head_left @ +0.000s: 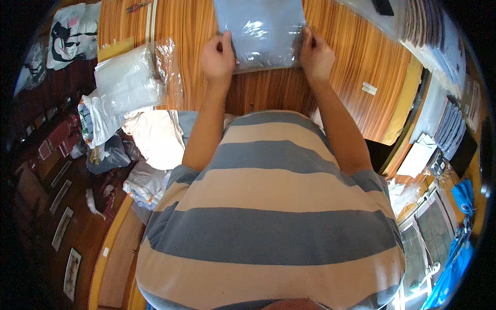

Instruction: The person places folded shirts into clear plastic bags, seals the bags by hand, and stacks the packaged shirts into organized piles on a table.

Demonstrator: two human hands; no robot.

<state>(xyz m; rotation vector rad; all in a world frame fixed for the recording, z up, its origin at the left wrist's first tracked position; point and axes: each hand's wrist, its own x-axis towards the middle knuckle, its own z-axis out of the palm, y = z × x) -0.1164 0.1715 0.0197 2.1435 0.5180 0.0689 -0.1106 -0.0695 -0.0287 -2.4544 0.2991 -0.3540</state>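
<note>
A flat light-blue folded garment in a clear plastic bag [263, 33] lies at the top middle of the view, over the wood-grain table [188, 67]. My left hand [218, 57] grips the bag's left edge, its thumb laid along the side. On the opposite edge my right hand [316, 56] has its fingers closed, thumb pointing up. Loose clear film glints along the near edge of the bag, between the two hands. The garment's far end runs out of the picture.
Clear plastic bags [129, 77] are stacked at the table's left edge, above piled light cloth [155, 137]. A small white label [369, 88] sits on the right of the tabletop. Packed folded garments [448, 129] and white papers [417, 155] stand at far right. A red-handled tool [137, 7] lies at the far left.
</note>
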